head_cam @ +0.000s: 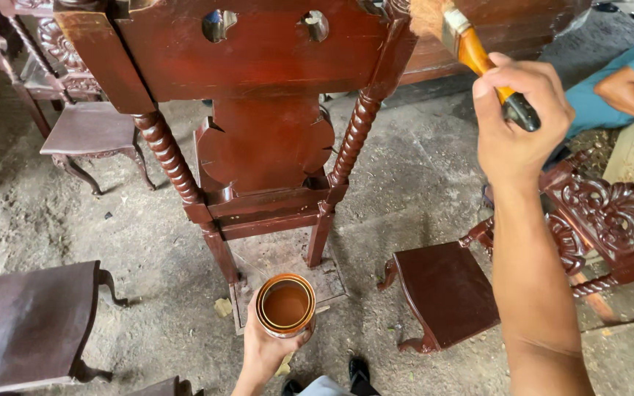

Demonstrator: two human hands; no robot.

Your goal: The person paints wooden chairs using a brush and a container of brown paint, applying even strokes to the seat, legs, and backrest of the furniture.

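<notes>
From where I sit watching the head view, the far left holds a dark stool (27, 323) on the concrete floor (420, 169), and a small carved chair (89, 128) farther back; next comes my left hand (262, 352), low in the frame, its fingers wrapped shut around an open tin of red-brown stain (285, 304), held upright just in front of the chair's foot board; above it stands the tall red chair (258, 95) with twisted posts, its back glossy and wet-looking; the brush (464, 40) meets the top of the right post, bristles pressed to the wood, and my right hand (515, 117) is clenched tight on its orange handle, arm raised; right of that a low dark footstool (445, 293) and a carved frame piece (603, 220) lie on the floor, and another person's arm in a blue sleeve (625, 88) rests at the edge. My worries, as I judge them: the tin looks full and is held one-handed, so a tilt would slop stain on the floor or my shoe (359, 370); a loaded brush held that high may drip down the post or onto the footstool beneath; brushing against the wet back would mar the finish.
</notes>
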